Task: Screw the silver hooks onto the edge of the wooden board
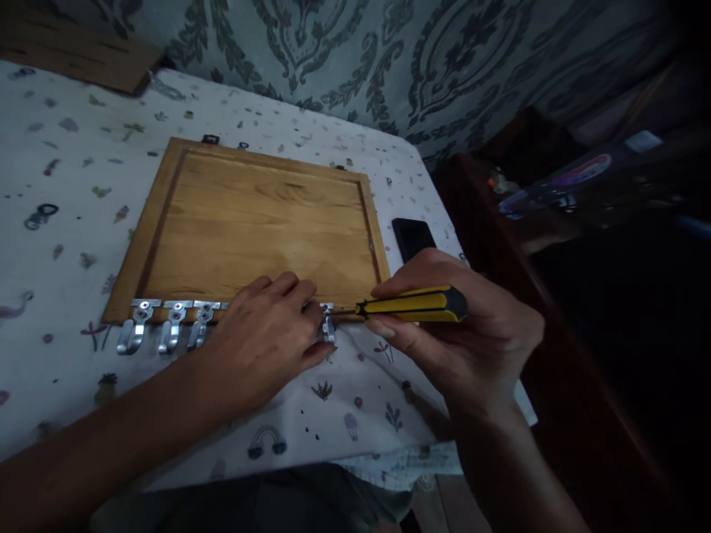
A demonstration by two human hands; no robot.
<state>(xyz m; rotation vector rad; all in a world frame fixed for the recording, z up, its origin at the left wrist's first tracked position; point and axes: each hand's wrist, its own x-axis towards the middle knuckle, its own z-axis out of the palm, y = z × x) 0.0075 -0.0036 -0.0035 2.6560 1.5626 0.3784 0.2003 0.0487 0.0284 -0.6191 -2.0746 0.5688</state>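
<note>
A shallow wooden frame with a flat panel [261, 222] lies on the table, and a row of silver metal hooks [175, 326] runs along its near edge. My right hand [478, 340] is closed around a yellow and black screwdriver [411, 304]. The screwdriver lies nearly level, its shaft pointing left at the rightmost hook [328, 326]. Over the near edge, my left hand [272, 326] has curled fingers, with thumb and forefinger at that same hook. Part of the hook row is hidden beneath this hand. Whether the screwdriver's tip touches a screw is too small to tell.
A patterned white cloth [67, 222] covers the table. Beyond the frame's right side lies a black phone-like object [414, 237]. Cardboard [78, 52] sits at the far left, near a patterned wall covering [344, 52]. A clear bottle [578, 174] lies on dark furniture at right.
</note>
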